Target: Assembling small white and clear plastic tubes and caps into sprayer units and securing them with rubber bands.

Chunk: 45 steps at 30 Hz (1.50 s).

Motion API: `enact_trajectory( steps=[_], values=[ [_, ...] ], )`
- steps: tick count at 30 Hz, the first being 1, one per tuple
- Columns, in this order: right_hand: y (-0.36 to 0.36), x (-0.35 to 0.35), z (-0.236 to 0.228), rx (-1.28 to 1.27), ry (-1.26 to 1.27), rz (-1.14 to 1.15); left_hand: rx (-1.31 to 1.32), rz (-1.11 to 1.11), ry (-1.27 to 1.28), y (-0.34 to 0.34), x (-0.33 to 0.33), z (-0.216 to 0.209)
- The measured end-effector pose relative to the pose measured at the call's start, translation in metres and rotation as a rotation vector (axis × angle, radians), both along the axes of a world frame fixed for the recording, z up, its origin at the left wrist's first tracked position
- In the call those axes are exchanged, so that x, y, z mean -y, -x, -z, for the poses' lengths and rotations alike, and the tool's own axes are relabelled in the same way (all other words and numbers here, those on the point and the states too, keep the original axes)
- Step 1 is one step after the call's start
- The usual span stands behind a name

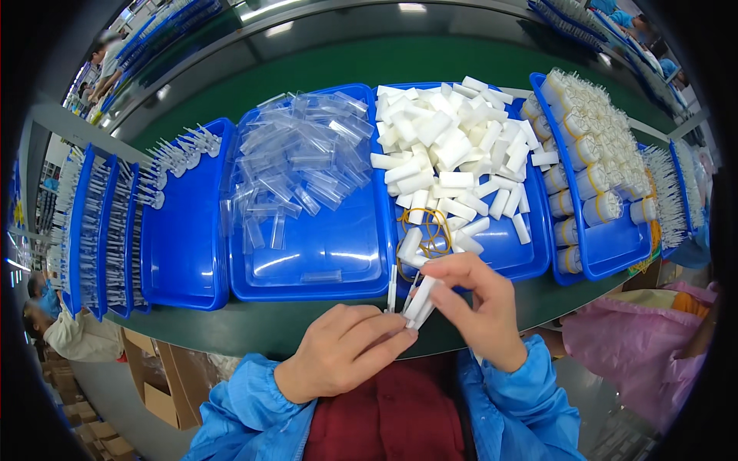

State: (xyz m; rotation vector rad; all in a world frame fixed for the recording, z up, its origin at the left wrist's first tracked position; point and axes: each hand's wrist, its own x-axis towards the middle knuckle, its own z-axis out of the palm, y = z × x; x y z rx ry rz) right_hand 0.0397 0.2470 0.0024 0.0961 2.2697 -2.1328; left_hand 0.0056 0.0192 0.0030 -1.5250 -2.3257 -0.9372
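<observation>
Just in front of my body, my right hand (484,307) pinches a small white foam-like block (421,301) between thumb and fingers. My left hand (346,346) has its fingertips closed around the lower end of that piece. A slim white stick-like part (392,286) stands up from the left fingers; its base is hidden by them. Beyond the hands, a blue tray (503,257) carries a heap of white blocks (438,131), with yellow rubber bands (427,230) at its near side. To its left, clear plastic sleeves (300,154) lie heaped in another blue tray (354,257).
At left, a blue tray (181,246) has thin white stemmed parts (184,154) along its far side, beside several upright filled trays (92,230). Rubber-banded white bundles (600,177) fill a tilted tray at right. A pink-clad person (630,346) sits at right; cardboard boxes (165,384) stand lower left.
</observation>
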Motion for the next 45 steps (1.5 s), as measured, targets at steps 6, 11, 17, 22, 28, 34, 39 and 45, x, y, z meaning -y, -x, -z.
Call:
enact_trajectory(
  steps=[6,11,17,22,28,34,39,45],
  values=[
    [-0.003,0.007,-0.008,-0.528,-0.444,-0.080,0.052,-0.091,-0.240,-0.003,0.004,0.025],
    [-0.021,0.024,0.018,-0.351,0.012,0.104,0.346,-0.154,-0.329,-0.007,-0.003,0.010],
    [0.000,-0.018,0.020,-0.383,-0.419,0.194,0.249,-0.093,-0.243,-0.002,0.000,0.016],
    [0.025,-0.060,0.024,-0.385,-0.946,0.081,0.150,-0.102,-0.149,0.001,-0.006,0.018],
    [0.024,-0.056,0.020,-0.221,-0.641,0.172,0.063,-0.065,-0.055,0.002,-0.003,0.016],
    [0.016,-0.020,0.011,-0.065,0.204,0.226,-0.025,0.024,0.027,0.000,-0.008,-0.001],
    [0.009,-0.007,0.003,-0.030,-0.024,0.056,-0.059,0.028,0.052,0.002,-0.008,-0.007],
    [0.006,-0.004,0.001,-0.016,0.027,0.164,-0.030,0.006,0.021,-0.001,-0.008,-0.002]
  ],
)
